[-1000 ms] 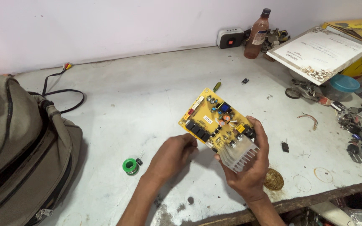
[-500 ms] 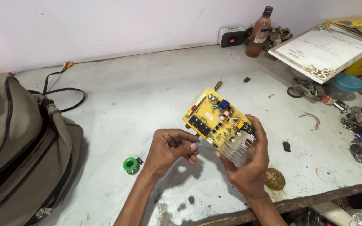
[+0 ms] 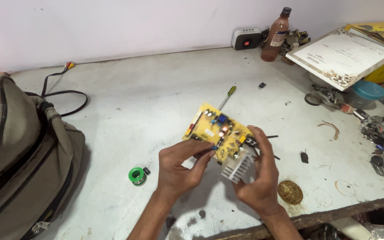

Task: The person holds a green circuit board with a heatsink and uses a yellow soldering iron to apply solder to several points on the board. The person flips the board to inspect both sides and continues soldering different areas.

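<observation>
We hold a yellow circuit board [image 3: 218,135] up over the front edge of the surface [image 3: 156,93]. Our right hand [image 3: 258,178] grips its silver heat sink [image 3: 238,166]. Our left hand [image 3: 183,166] pinches a small part on the board. We seem to be checking parts; this calls for gentle fingers.

A green solder spool [image 3: 136,175] lies left of the grip, an olive backpack [image 3: 18,164] farther left. A screwdriver [image 3: 226,98] lies just beyond; a brown bottle [image 3: 277,35] and framed certificate [image 3: 341,57] far right beyond; a round brass tin [image 3: 290,192] lower right.
</observation>
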